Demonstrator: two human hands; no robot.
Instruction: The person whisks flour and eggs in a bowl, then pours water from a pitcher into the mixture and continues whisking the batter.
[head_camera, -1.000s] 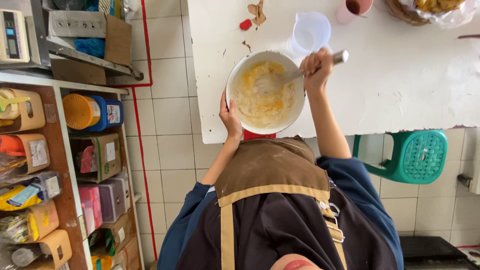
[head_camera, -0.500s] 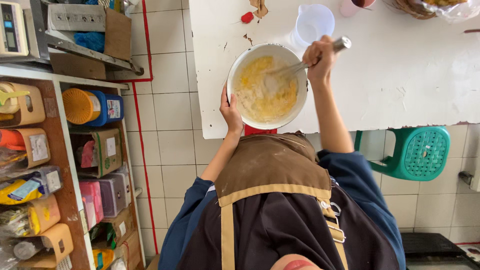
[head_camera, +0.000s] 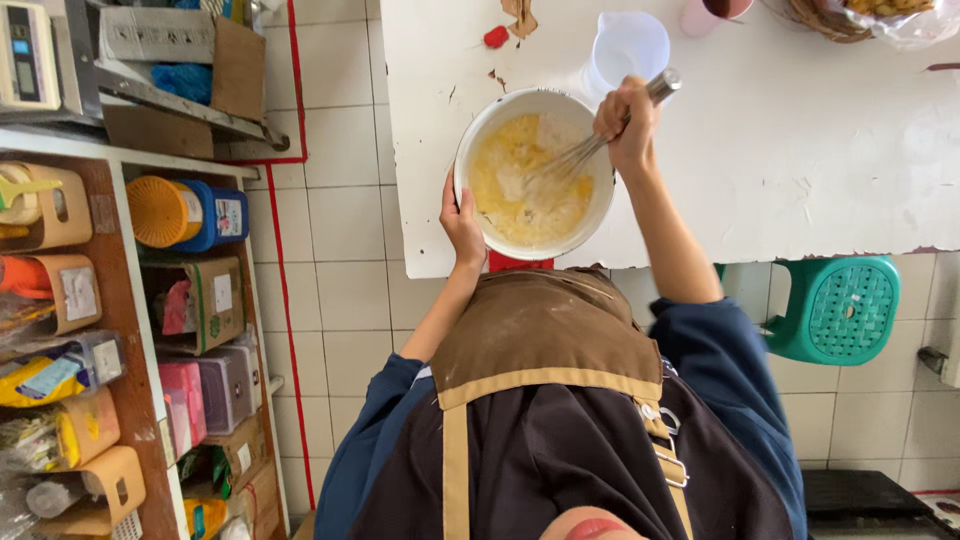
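The right hand, fist closed on a metal whisk, has swung slightly across the yellow batter while the left hand keeps clasping the white bowl's near-left rim, so mixing continues.

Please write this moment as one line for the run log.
left hand: steadies white bowl | right hand: grips whisk in yellow batter
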